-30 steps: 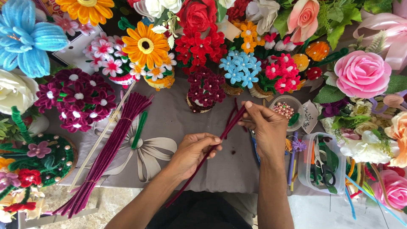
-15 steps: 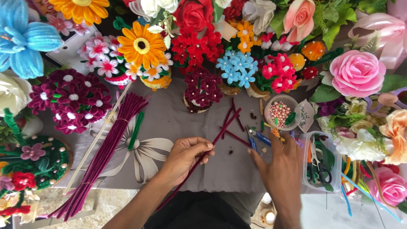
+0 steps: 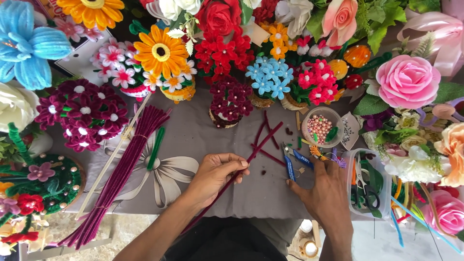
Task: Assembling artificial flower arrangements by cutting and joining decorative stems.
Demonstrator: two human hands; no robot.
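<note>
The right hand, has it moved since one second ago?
Yes. The right hand left the maroon stem and came down toward the person, now beside the blue-handled pliers, below the bead bowl.

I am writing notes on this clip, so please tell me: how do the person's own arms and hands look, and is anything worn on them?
Both forearms are bare as far as the picture shows, with no sleeves in view. The left hand and the right hand have no gloves, and I can see no rings, watch or bracelet. The nails are short and unpainted.

pliers right of left hand | bead bowl behind pliers | stem bundle far left
</note>
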